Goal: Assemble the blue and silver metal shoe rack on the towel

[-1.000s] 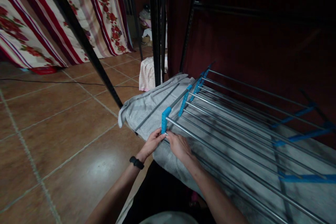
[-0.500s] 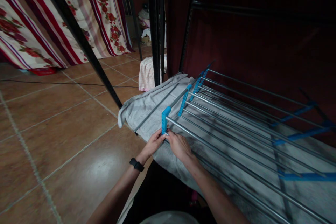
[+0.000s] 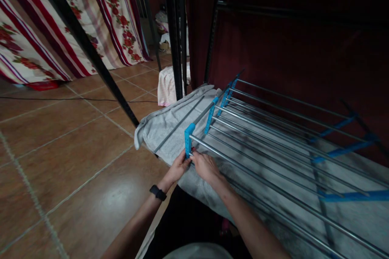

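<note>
A rack of thin metal tubes (image 3: 243, 164) with blue plastic connectors rests on a grey towel-like cloth (image 3: 164, 123). My left hand (image 3: 177, 169) is closed with its fingers pinched on the lower end of the nearest blue connector (image 3: 188, 137). Right beside it, my right hand (image 3: 205, 166) grips the end of a metal tube where it meets that connector; most of this tube is hidden beneath the hand. Farther left on the cloth lies a loose grey rod (image 3: 179, 124), apart from both hands.
Black metal posts (image 3: 173, 32) rise beyond the cloth, and a slanted black bar (image 3: 91, 56) crosses on the left. A floral curtain (image 3: 100, 20) hangs over the tiled floor (image 3: 75, 162), where a thin black cable runs. Dark red fabric (image 3: 273, 56) stands behind the rack.
The view has shifted slightly, so the rack and posts sit a little farther left. Both hands stay at the same connector, with the right fingers slightly changed in position.
</note>
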A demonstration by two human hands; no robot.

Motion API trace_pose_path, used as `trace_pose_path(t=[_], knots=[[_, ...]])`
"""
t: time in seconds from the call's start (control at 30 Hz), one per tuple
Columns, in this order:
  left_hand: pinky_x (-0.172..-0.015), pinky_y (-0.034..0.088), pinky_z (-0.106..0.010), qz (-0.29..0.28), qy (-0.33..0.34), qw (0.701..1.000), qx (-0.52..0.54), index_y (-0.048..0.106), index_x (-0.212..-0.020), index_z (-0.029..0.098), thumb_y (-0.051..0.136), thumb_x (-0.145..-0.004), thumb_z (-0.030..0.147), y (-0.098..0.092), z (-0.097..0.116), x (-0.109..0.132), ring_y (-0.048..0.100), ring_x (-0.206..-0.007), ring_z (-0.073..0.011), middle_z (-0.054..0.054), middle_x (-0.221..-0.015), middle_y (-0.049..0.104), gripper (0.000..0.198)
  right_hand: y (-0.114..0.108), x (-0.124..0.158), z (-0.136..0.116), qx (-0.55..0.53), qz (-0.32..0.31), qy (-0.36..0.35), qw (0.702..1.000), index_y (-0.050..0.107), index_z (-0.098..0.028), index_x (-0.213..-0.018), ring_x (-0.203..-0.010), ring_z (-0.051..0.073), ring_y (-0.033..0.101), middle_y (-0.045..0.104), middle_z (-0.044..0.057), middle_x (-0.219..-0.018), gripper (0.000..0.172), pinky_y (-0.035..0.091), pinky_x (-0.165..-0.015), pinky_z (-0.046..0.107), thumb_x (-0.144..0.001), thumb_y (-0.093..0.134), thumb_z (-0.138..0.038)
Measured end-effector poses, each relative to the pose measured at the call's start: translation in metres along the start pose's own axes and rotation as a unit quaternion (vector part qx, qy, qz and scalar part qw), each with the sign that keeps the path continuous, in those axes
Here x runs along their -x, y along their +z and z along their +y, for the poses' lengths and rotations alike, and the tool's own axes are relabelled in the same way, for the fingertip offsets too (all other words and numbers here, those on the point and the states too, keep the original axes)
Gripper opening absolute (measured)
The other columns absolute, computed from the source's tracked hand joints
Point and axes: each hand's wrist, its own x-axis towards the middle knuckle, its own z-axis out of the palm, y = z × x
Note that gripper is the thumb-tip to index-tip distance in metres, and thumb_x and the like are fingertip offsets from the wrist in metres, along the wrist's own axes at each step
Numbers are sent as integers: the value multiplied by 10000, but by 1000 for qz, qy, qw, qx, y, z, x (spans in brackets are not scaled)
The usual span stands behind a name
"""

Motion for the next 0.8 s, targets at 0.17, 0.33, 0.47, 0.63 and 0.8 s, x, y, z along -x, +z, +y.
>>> trace_pose_path(t=[0.17, 0.33, 0.47, 0.63, 0.8], knots=[[-1283, 285, -509, -1, -3, 1000, 16, 694, -1329, 226, 705, -887, 432, 0, 2, -1, 526, -1427, -311, -106, -1361, 711, 488, -3, -3, 1, 18, -14, -12, 1000, 684, -203, -1252, -1092, 219, 728, 780, 102, -1163, 424, 503, -898, 295, -1120, 309, -349], [-1308, 228, -526, -4, -18, 1000, 21, 649, -1410, 214, 727, -846, 342, -13, -2, 1, 453, -1499, -316, -114, -1521, 605, 583, 0, 21, 5, 38, 64, -33, 997, 597, -182, -1427, -1208, 257, 651, 718, 126, -1288, 432, 499, -1026, 374, -1105, 384, -376], [-1294, 265, -522, 20, -34, 998, 53, 584, -1483, 201, 744, -801, 322, -22, -14, 10, 437, -1510, -324, -132, -1606, 511, 711, 32, 70, 20, 33, 124, -112, 985, 546, -210, -1515, -1239, 230, 601, 657, 125, -1381, 464, 468, -1102, 376, -1093, 354, -227], [-1244, 348, -517, 39, -26, 999, 3, 683, -1338, 206, 765, -760, 334, -17, -28, 18, 544, -1398, -323, -126, -1457, 642, 597, 82, 93, 41, 26, 113, -62, 991, 565, -198, -1498, -1298, 222, 580, 616, 111, -1464, 480, 464, -1136, 373, -1069, 356, -146], [-1220, 377, -523, 71, -7, 996, -53, 720, -1197, 231, 715, -746, 271, -8, -30, 15, 582, -1324, -312, -103, -1351, 682, 452, 85, 59, 44, 32, 88, 60, 994, 533, -168, -1512, -1311, 257, 601, 611, 156, -1458, 454, 497, -1105, 401, -1084, 407, -252]])
